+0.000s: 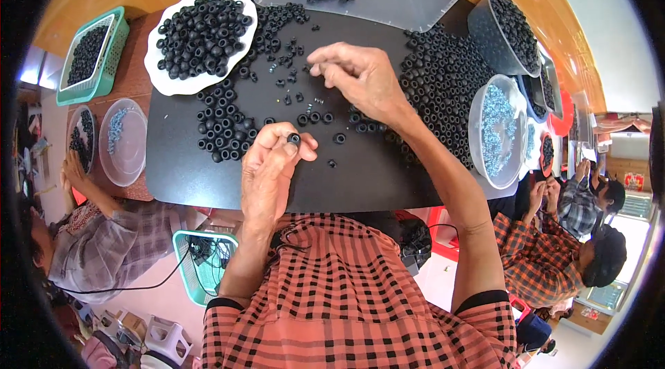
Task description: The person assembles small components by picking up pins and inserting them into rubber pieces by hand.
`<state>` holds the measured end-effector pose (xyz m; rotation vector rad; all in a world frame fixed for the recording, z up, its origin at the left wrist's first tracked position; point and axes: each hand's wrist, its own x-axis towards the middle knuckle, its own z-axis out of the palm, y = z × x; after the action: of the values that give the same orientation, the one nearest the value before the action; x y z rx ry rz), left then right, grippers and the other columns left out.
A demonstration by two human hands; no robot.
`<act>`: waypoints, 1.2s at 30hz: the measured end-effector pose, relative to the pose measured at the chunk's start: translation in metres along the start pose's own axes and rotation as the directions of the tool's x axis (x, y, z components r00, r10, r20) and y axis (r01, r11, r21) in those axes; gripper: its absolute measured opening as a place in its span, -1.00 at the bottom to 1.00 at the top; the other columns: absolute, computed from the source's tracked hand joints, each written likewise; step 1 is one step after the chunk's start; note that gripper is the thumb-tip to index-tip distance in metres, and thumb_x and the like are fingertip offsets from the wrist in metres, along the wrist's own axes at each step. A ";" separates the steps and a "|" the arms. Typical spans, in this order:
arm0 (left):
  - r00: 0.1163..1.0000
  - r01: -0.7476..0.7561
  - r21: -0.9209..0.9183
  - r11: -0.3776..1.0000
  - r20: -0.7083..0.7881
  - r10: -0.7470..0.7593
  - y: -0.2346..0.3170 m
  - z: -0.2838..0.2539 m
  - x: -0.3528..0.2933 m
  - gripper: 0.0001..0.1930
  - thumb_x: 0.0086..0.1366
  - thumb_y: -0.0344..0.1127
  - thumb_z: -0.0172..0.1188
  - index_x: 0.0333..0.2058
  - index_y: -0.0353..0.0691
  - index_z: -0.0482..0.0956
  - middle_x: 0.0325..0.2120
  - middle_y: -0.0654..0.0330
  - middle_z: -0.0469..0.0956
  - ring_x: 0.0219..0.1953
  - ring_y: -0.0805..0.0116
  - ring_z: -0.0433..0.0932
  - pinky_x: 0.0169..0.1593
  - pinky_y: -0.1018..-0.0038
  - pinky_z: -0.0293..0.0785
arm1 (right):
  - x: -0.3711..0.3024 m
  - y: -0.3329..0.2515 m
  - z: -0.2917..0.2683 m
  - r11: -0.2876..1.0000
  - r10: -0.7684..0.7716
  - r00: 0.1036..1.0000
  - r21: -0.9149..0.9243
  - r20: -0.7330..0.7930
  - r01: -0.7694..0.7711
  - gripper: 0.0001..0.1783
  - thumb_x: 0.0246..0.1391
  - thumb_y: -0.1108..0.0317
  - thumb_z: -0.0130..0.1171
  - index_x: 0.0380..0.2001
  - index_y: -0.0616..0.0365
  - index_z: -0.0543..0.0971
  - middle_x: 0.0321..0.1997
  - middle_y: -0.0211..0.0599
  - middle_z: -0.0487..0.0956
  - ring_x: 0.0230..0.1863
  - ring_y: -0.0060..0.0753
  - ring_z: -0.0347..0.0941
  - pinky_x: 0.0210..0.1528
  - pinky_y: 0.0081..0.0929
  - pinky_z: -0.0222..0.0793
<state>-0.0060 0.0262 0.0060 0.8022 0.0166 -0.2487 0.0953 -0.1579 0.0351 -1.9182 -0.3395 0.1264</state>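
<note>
Pinching, centre of frame: left hand (267,171) closed thumb-to-finger on a smooth, round black bead (294,139), hole showing. Right hand (361,79), upper centre, half-curled beside small knobbly black pieces (299,97); grip unclear.

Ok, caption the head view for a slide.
Left hand holds a black bead; right hand reaches over a dark table strewn with loose beads.

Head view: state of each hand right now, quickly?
Left hand: closed, pinching one black bead.
Right hand: fingers partly curled; whether it holds anything cannot be told.
</note>
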 end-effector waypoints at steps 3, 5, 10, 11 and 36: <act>1.000 0.008 -0.003 1.000 0.003 -0.008 0.000 -0.001 -0.001 -0.85 0.30 -0.45 -0.01 -0.17 -0.30 0.43 -0.45 0.15 0.54 -0.14 0.28 0.48 0.08 0.33 0.32 | 0.003 0.004 -0.001 0.999 0.017 1.000 -0.043 -0.002 -0.017 -0.78 0.14 0.49 0.06 -0.18 0.28 0.59 -0.35 -0.36 0.61 -0.39 -0.68 0.43 -0.30 -0.68 0.40; 1.000 0.013 -0.004 1.000 0.000 -0.013 0.000 -0.002 -0.001 -0.85 0.30 -0.45 -0.01 -0.17 -0.29 0.43 -0.45 0.15 0.54 -0.14 0.28 0.48 0.09 0.33 0.32 | 0.004 0.005 -0.002 0.996 0.042 0.999 -0.080 0.001 -0.042 -0.78 0.14 0.48 0.06 -0.17 0.28 0.59 -0.36 -0.36 0.61 -0.39 -0.68 0.43 -0.29 -0.68 0.40; 1.000 0.020 -0.017 1.000 0.003 -0.020 0.000 -0.003 0.000 -0.84 0.29 -0.43 0.01 -0.16 -0.28 0.43 -0.44 0.14 0.54 -0.14 0.28 0.49 0.09 0.32 0.32 | 0.008 0.006 -0.001 0.996 0.061 0.998 -0.067 -0.007 -0.062 -0.78 0.15 0.47 0.06 -0.18 0.28 0.59 -0.37 -0.36 0.60 -0.36 -0.66 0.45 -0.26 -0.67 0.40; 1.000 0.021 -0.019 1.000 0.000 -0.021 0.000 -0.003 -0.001 -0.84 0.29 -0.43 0.01 -0.16 -0.28 0.43 -0.44 0.14 0.54 -0.14 0.28 0.49 0.09 0.32 0.32 | 0.008 0.005 0.000 0.996 0.064 0.998 -0.067 -0.004 -0.064 -0.78 0.15 0.47 0.06 -0.18 0.28 0.59 -0.37 -0.36 0.60 -0.36 -0.66 0.45 -0.26 -0.67 0.40; 1.000 0.023 0.024 0.999 -0.001 -0.023 0.001 -0.001 0.001 -0.83 0.28 -0.45 0.00 -0.17 -0.31 0.43 -0.44 0.12 0.56 -0.13 0.29 0.49 0.09 0.34 0.33 | 0.011 0.013 -0.007 0.993 0.023 0.999 -0.114 0.030 -0.020 -0.77 0.10 0.46 0.09 -0.18 0.26 0.60 -0.37 -0.36 0.62 -0.36 -0.68 0.46 -0.24 -0.67 0.40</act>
<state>-0.0048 0.0271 0.0059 0.8259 0.0231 -0.2705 0.1100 -0.1651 0.0267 -2.0346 -0.3539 0.1546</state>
